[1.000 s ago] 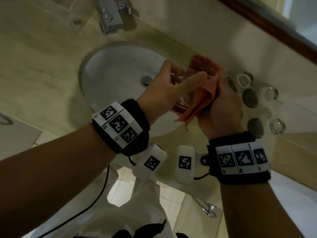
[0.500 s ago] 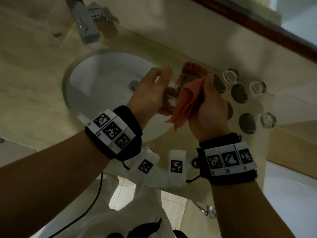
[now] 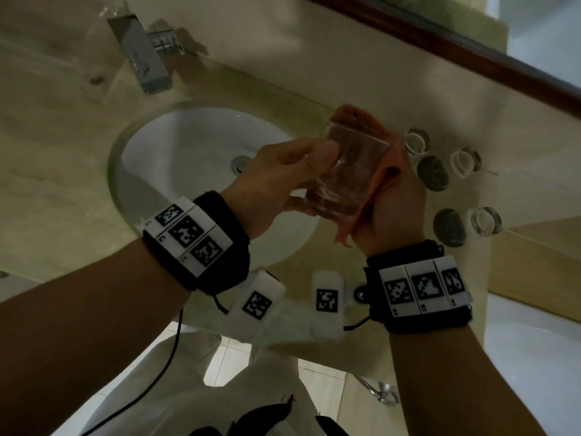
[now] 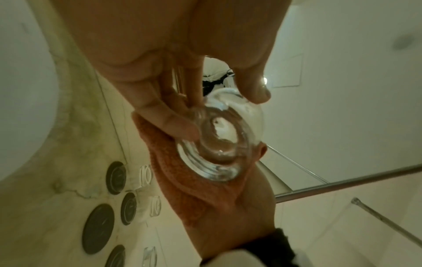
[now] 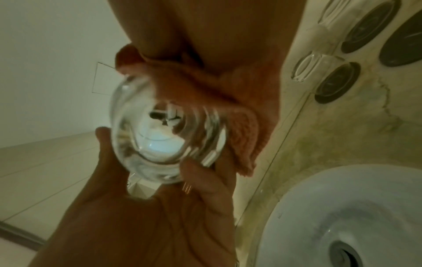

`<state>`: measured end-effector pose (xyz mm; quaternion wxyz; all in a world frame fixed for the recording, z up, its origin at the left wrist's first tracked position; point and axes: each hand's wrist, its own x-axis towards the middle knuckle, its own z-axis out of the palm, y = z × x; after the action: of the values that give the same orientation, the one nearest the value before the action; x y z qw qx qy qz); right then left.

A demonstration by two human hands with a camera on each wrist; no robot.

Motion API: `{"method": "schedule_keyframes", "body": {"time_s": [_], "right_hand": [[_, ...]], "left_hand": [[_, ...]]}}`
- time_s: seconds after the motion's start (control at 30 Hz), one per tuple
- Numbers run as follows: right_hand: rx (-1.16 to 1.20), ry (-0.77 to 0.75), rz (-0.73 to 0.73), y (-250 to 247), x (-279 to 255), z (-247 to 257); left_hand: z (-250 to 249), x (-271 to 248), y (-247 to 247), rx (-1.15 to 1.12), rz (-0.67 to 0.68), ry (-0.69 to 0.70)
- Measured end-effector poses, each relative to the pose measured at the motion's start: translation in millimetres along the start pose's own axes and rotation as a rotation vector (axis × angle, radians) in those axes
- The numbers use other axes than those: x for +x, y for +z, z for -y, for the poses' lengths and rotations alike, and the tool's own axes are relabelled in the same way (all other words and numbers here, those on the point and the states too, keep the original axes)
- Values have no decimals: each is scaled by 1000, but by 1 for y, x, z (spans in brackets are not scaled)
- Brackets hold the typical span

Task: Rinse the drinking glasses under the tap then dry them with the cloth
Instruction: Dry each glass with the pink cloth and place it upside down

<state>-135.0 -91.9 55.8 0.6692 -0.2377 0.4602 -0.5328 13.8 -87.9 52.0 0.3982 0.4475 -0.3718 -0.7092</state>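
Observation:
A clear drinking glass [image 3: 347,171] is held in the air above the counter, just right of the basin. My left hand [image 3: 283,180] grips it from the left, thumb and fingers round its wall and thick base [image 4: 219,150]. My right hand [image 3: 393,209] cups the glass's right side through an orange cloth [image 3: 386,162], which wraps behind the glass [image 5: 164,137] and hangs below it [image 5: 242,137]. The right fingers are hidden behind the cloth. The tap [image 3: 141,61] stands at the back left with no water running.
A white round basin [image 3: 188,158] with a drain [image 3: 240,163] is sunk into the beige marble counter [image 3: 47,171]. Several more clear glasses [image 3: 485,221] stand by dark round coasters [image 3: 432,173] on the right. A mirror frame [image 3: 471,55] runs along the back wall.
The glass has been turned in my hands, so its clear side now faces me with the cloth behind it. My left thumb has shifted onto the near wall.

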Motion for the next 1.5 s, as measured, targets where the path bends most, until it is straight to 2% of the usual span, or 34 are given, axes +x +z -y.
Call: {"method": "schedule_keyframes", "body": {"time_s": [0.1,0.27,0.47,0.63,0.83,0.97,1.17,1.23,1.37,1.5], "right_hand": [[-3,-38,-7,-2,3,0],[-115,-124,-122,2,4,-4],[-302,-219,-39,12,5,-2],[-242,-120,-38,7,2,4],[-117,2,-55,0,3,2],[-124,-61,-93,2,3,-1],[-255,-178,-39,9,1,-3],[-254,-184,-35,8,0,-2],[-187,-119,-34,7,-3,2],[-156,-116,-106,5,-4,6]], "left_hand": [[1,0,1,-67,13,-1],[0,4,12,-36,-128,18],[3,8,11,163,-172,69],[1,3,3,-3,-22,83],[0,-3,0,-48,7,88],[-2,-1,1,-107,-43,57],[5,0,4,137,-140,145],[2,-1,3,179,-121,170],[-1,-2,2,87,-34,166],[3,-5,-1,57,30,169]]}}
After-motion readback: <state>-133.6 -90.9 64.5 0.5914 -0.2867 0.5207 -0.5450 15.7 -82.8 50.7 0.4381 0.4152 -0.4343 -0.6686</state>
